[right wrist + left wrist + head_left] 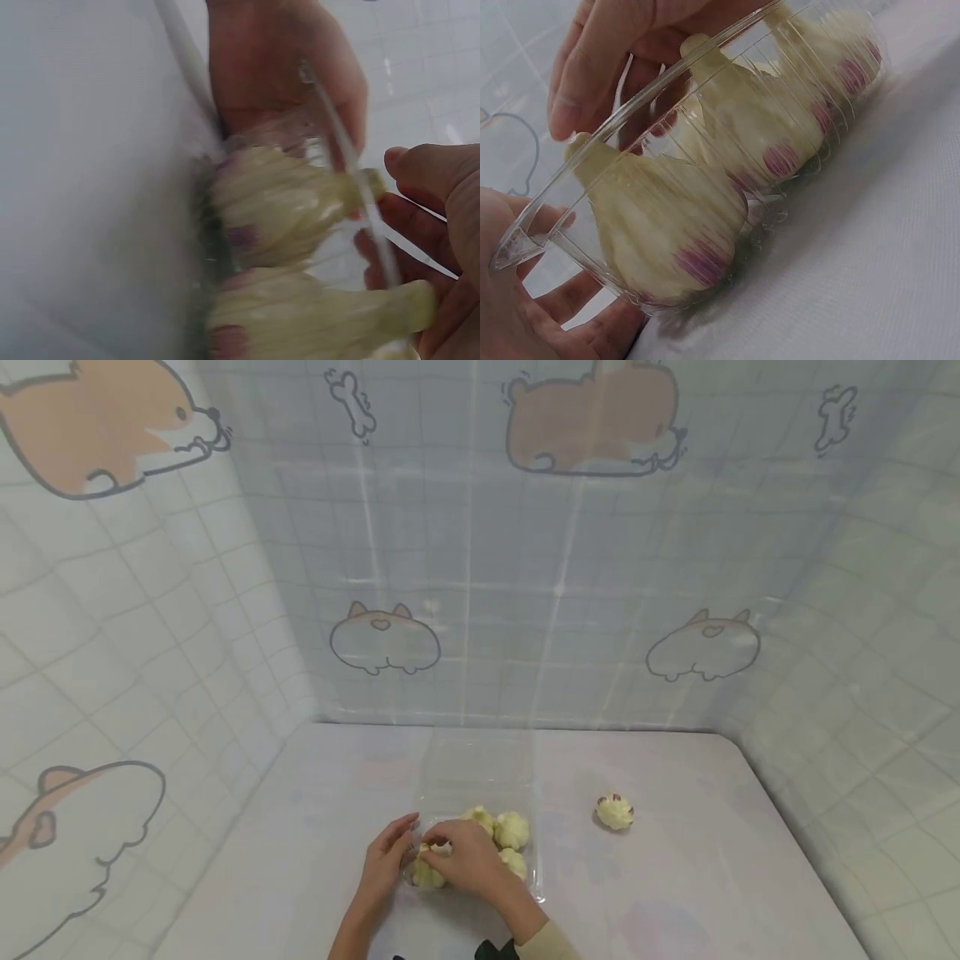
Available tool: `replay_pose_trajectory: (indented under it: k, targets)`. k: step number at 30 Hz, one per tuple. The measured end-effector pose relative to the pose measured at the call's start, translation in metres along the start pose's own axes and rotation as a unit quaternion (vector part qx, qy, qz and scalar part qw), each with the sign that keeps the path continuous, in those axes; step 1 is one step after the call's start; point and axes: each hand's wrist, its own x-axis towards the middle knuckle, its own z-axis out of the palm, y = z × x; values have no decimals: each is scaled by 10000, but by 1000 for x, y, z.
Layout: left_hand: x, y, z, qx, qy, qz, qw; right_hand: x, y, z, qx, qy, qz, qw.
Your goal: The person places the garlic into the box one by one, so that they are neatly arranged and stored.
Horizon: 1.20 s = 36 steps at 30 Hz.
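Observation:
A clear plastic clamshell box (537, 872) on the table holds several pale garlic bulbs (512, 831) with purple patches. My left hand (384, 860) grips the box at its left end, fingers curved along the wall. Over the box's front left corner, my right hand (472, 858) pinches the stem of a garlic bulb (664, 225) between thumb and fingers. That bulb sits inside the box wall, stem upward, its tip level with the rim. A second bulb (757, 120) stands beside it. In the head view the right hand hides the middle of the box.
The transparent lid (480, 768) lies folded back behind the box. One more garlic bulb (615, 812) lies on the table (675, 860) to the right. Tile-patterned curtains with cartoon dogs (386, 639) stand around the table at the back and sides.

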Motion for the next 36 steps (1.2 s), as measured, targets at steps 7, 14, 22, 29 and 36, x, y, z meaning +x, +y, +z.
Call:
replay_pose_trajectory:
  k: [7, 14, 22, 29, 36]
  targets:
    - [0, 1, 1, 43, -17, 68, 10000, 3, 2, -25, -223, 359, -247, 9988]
    - [-1, 3, 2, -149, -36, -143, 9998, -1, 5, -64, -79, 828, -55, 9965]
    - [0, 2, 2, -163, 46, -235, 9996, -11, 39, -101, 416, 1747, 298, 9833]
    - [0, 1, 3, -163, 97, -276, 9994, -28, 69, -130, 689, 2399, 938, 9638]
    - [0, 2, 3, -64, 93, -276, 9996, -52, 90, -155, 729, 2852, 1977, 9350]
